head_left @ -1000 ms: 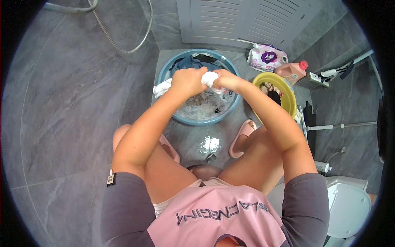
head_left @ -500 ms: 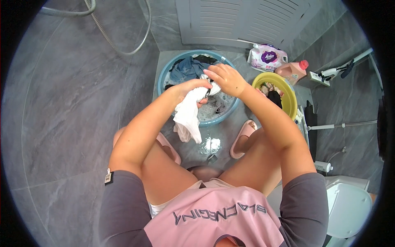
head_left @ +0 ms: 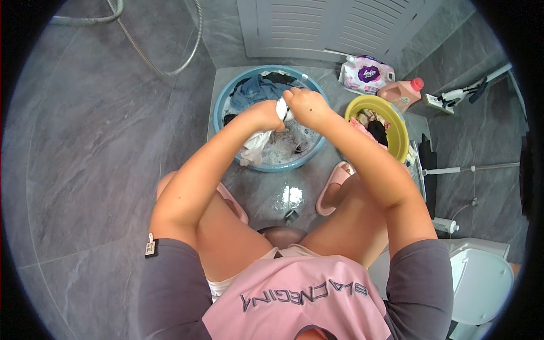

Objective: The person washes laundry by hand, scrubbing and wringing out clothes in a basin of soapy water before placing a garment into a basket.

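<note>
Lettering, head view: shirt (head_left: 283, 272) — one row of large dark-outlined capitals across the pink front, upside down in this view. Left sleeve (head_left: 170, 283): a small pale tag (head_left: 151, 248) at the hem, dark characters too small to read. White-and-pink pack (head_left: 367, 75) by the wall: light lettering on a purple oval, smaller pink characters below. Pink bottle (head_left: 400, 95) with red cap: label print — illegible at this size. White tube (head_left: 445, 225): faint grey print, likewise illegible.
</note>
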`<state>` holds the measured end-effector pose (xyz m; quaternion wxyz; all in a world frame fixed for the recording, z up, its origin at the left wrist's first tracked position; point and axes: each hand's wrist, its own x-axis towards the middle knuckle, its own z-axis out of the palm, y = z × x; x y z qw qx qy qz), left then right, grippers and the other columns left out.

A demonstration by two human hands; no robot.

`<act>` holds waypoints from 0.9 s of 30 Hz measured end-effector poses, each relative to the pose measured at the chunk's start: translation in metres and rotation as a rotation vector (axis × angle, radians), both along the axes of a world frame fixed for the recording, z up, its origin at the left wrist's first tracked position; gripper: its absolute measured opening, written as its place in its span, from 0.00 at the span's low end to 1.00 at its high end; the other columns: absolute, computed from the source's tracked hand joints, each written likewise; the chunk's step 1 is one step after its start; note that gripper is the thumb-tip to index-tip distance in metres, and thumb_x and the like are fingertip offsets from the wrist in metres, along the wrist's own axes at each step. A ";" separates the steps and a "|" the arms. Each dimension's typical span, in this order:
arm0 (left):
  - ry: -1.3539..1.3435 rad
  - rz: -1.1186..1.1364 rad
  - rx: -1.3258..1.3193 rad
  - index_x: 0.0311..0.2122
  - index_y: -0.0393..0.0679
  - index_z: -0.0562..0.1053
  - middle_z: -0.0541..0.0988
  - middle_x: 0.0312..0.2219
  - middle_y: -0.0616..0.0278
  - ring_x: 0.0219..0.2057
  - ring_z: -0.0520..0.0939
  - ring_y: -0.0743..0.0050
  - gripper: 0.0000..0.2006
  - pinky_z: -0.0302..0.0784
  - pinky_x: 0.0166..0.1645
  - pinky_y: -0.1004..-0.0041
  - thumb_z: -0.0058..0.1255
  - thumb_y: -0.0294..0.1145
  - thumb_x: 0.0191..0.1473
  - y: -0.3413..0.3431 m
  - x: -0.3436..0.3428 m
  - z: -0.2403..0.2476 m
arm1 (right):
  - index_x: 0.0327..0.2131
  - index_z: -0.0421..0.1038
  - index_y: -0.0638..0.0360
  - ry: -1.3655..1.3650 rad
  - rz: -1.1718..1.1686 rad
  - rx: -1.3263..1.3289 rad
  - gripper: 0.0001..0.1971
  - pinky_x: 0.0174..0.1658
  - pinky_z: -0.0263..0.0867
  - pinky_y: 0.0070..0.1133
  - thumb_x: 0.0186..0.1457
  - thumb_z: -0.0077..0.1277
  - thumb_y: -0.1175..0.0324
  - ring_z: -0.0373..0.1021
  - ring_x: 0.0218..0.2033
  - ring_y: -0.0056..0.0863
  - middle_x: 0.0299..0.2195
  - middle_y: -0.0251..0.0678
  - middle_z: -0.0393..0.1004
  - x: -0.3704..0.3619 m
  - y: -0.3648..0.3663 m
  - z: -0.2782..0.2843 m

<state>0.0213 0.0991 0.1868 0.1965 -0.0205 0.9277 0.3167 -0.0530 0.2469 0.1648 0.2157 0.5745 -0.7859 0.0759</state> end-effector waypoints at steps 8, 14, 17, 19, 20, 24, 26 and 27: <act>-0.032 -0.038 -0.229 0.41 0.44 0.70 0.77 0.35 0.55 0.38 0.77 0.59 0.22 0.72 0.41 0.66 0.54 0.35 0.34 -0.016 -0.007 -0.011 | 0.32 0.63 0.59 -0.250 -0.191 0.192 0.12 0.28 0.68 0.31 0.40 0.50 0.71 0.72 0.26 0.41 0.26 0.43 0.71 0.019 -0.010 0.021; 0.405 0.029 -0.526 0.32 0.46 0.71 0.78 0.26 0.58 0.30 0.80 0.61 0.09 0.72 0.31 0.62 0.48 0.30 0.41 -0.013 0.000 -0.034 | 0.33 0.65 0.61 -0.550 -0.418 0.186 0.13 0.34 0.68 0.31 0.39 0.49 0.71 0.72 0.32 0.42 0.27 0.49 0.73 0.022 -0.025 -0.004; 0.662 -0.037 -0.633 0.26 0.47 0.69 0.76 0.20 0.60 0.24 0.79 0.61 0.05 0.70 0.27 0.63 0.48 0.31 0.40 -0.020 -0.003 -0.042 | 0.34 0.67 0.63 -0.755 -0.547 0.181 0.16 0.38 0.67 0.31 0.38 0.51 0.68 0.71 0.34 0.43 0.30 0.51 0.73 0.021 -0.032 -0.013; 0.795 -0.115 -0.676 0.24 0.48 0.69 0.75 0.19 0.61 0.22 0.78 0.63 0.04 0.69 0.26 0.65 0.48 0.32 0.39 -0.030 -0.006 -0.046 | 0.34 0.68 0.64 -0.846 -0.537 0.161 0.18 0.39 0.66 0.31 0.37 0.53 0.66 0.71 0.35 0.43 0.30 0.52 0.73 0.022 -0.034 -0.019; 0.931 -0.202 -0.718 0.23 0.48 0.69 0.74 0.17 0.62 0.20 0.77 0.64 0.03 0.68 0.25 0.66 0.48 0.33 0.38 -0.035 -0.007 -0.048 | 0.34 0.69 0.65 -0.937 -0.531 0.137 0.20 0.41 0.66 0.31 0.35 0.54 0.65 0.70 0.36 0.44 0.31 0.53 0.73 0.024 -0.035 -0.023; 0.965 -0.379 -0.717 0.20 0.49 0.68 0.72 0.15 0.65 0.18 0.76 0.67 0.03 0.66 0.23 0.68 0.48 0.34 0.38 -0.040 -0.004 -0.051 | 0.29 0.70 0.68 -1.529 -0.546 -0.030 0.17 0.19 0.65 0.26 0.33 0.56 0.68 0.70 0.18 0.31 0.21 0.43 0.72 0.036 -0.033 -0.035; 0.997 -0.422 -0.701 0.20 0.50 0.67 0.71 0.15 0.65 0.18 0.75 0.68 0.04 0.66 0.23 0.68 0.48 0.35 0.37 -0.045 -0.001 -0.051 | 0.27 0.69 0.67 -1.602 -0.534 -0.107 0.13 0.10 0.56 0.22 0.34 0.55 0.71 0.63 0.11 0.24 0.17 0.38 0.69 0.049 -0.032 -0.029; 1.034 -0.464 -0.682 0.19 0.50 0.67 0.70 0.14 0.66 0.17 0.75 0.68 0.04 0.66 0.22 0.69 0.48 0.36 0.37 -0.046 -0.001 -0.049 | 0.27 0.69 0.66 -1.696 -0.509 -0.140 0.12 0.10 0.55 0.22 0.35 0.54 0.72 0.63 0.11 0.25 0.17 0.38 0.68 0.052 -0.031 -0.023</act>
